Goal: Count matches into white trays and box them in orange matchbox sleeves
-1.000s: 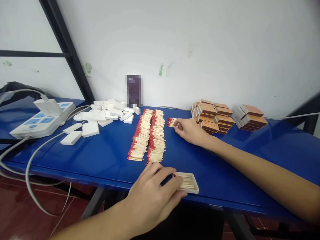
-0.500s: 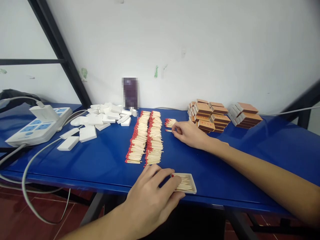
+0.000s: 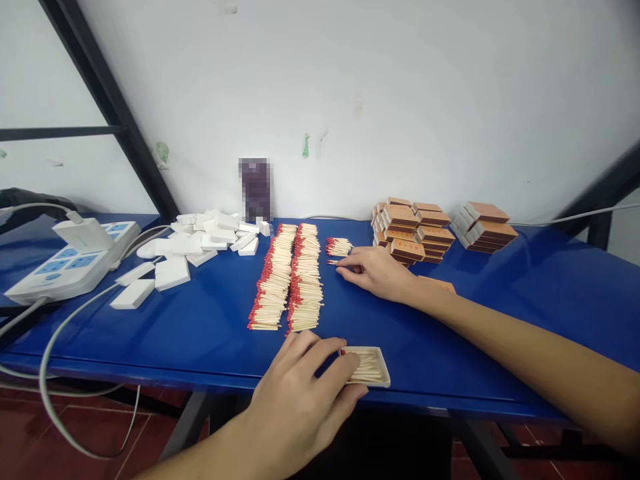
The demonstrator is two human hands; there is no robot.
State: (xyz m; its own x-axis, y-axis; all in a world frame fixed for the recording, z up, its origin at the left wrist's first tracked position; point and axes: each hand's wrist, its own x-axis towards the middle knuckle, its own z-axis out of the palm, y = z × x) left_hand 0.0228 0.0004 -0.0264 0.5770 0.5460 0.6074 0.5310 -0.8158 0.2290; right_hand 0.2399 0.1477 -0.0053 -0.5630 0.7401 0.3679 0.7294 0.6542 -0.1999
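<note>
1. While my left hand [image 3: 305,390] curls over the left end of a white tray [image 3: 384,365] near the table's front edge, its fingers and thumb are closed around that end, keeping hold of it.
2. Pale matchsticks [image 3: 369,368] lie lengthwise inside the tray, with a bit of red showing beside my fingers; I cannot tell whether the tray touches the table [image 3: 215,327].
3. My right hand [image 3: 383,275] is farther back, palm down and fingers bent, thumb and forefinger tips close together at a single match [image 3: 331,262]. I cannot tell whether they grip it.
4. Just beyond that match is a small cluster of matches [image 3: 338,246], red heads to the left.
5. To the left of my right hand run two long rows of matches [image 3: 306,280], side by side, red heads also leftward.
6. Behind my right hand stands a stack of orange matchboxes [image 3: 407,230], with a smaller stack [image 3: 485,225] to its right; one orange box [image 3: 440,285] shows partly behind my forearm.
7. White boxes [image 3: 210,230] lie heaped on the left, near a power strip [image 3: 57,270].
</note>
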